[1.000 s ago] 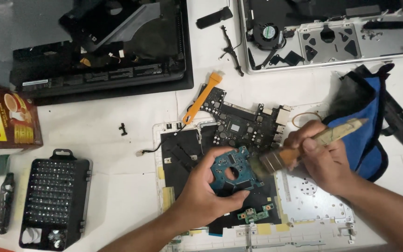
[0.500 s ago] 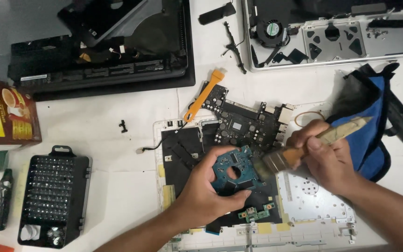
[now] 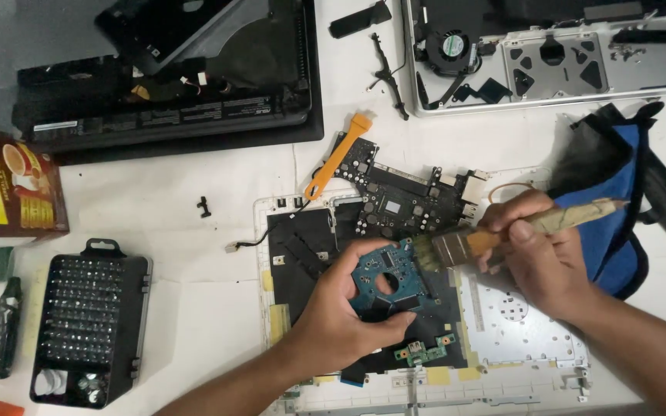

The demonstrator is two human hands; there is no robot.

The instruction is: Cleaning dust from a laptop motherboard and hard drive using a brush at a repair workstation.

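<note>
Blue round-holed circuit board (image 3: 388, 279) gripped in left hand (image 3: 341, 316) over black laptop shell (image 3: 302, 246); right hand (image 3: 537, 254) clamps wooden-handled brush (image 3: 502, 235), bristles touching board. Red-brown carton (image 3: 9, 185) at surface's left edge.

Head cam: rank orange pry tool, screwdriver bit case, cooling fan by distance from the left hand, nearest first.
From the left hand:
1. Orange pry tool, just above the hand, lying by the dark motherboard.
2. Screwdriver bit case, off to the left, near the bottom edge.
3. Cooling fan, top right, inside the opened silver laptop shell.
</note>
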